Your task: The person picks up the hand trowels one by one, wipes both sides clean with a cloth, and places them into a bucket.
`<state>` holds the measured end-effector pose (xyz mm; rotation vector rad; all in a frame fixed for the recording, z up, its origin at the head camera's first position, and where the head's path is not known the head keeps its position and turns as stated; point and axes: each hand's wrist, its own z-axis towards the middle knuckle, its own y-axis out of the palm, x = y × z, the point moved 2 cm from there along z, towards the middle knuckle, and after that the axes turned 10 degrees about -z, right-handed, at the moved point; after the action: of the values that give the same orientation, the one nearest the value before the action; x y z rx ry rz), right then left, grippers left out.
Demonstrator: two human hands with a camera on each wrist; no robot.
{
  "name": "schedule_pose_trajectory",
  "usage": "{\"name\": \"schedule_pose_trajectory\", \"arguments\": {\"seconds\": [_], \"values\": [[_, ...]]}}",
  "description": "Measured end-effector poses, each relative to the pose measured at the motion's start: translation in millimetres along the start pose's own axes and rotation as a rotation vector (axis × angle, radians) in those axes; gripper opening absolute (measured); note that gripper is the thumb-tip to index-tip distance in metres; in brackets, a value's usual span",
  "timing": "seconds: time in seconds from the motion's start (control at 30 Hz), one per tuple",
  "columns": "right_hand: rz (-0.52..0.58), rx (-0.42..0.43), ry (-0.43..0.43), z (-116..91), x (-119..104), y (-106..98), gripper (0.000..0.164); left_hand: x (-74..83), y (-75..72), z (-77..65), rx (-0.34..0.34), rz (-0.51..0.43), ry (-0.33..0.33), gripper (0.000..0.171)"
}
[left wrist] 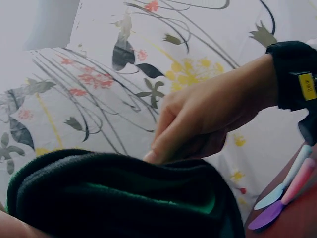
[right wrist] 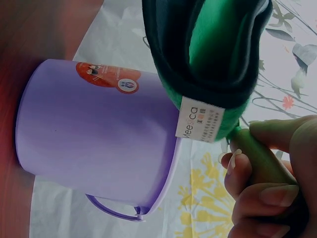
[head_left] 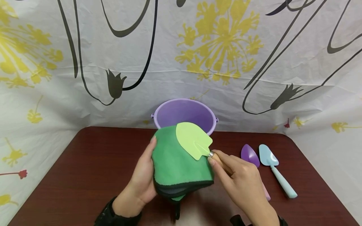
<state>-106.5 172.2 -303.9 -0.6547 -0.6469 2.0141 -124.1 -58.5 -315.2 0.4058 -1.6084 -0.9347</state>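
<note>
A folded green microfibre cloth (head_left: 178,163) with dark edging is in my left hand (head_left: 138,182), the thumb along its left side and the other fingers hidden behind. Its folded layers gape in both wrist views, and a white printed label (right wrist: 200,120) hangs at its edge. My right hand (head_left: 246,175) grips the wooden handle of a light green garden trowel (head_left: 192,141). The trowel's blade lies over the cloth's upper right face. In the right wrist view, fingers curl round the handle (right wrist: 262,161).
A purple bucket (head_left: 183,114) stands behind the cloth at the table's (head_left: 99,163) far edge. To the right lie a purple trowel (head_left: 249,155) with a pink handle and a light blue trowel (head_left: 284,182). A flower-printed sheet (head_left: 181,72) hangs behind.
</note>
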Motion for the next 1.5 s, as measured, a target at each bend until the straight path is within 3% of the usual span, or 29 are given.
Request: {"name": "schedule_pose_trajectory", "arguments": {"seconds": [0.3,0.57,0.9,1.13,1.3,1.5], "values": [[-0.01,-0.007,0.017,0,-1,1,0.028,-23.5,6.8,-1.4,-0.097,0.027,-0.149,0.052],[0.009,-0.009,0.017,0,-1,1,0.03,-24.0,8.3,-2.9,-0.112,0.043,-0.184,0.056],[0.043,-0.002,0.01,0,-1,1,0.033,-12.0,7.7,-0.8,-0.034,-0.005,-0.117,0.048],[0.084,-0.009,0.008,0,-2,1,0.033,1.3,1.4,-2.6,-0.031,-0.027,-0.077,0.05],[0.1,-0.005,-0.003,0,-2,1,0.033,14.2,-5.0,-4.8,-0.064,-0.03,-0.007,0.047],[0.108,-0.022,-0.014,1,-1,0,0.031,32.3,-11.2,-7.9,-0.17,-0.132,0.108,0.042]]}}
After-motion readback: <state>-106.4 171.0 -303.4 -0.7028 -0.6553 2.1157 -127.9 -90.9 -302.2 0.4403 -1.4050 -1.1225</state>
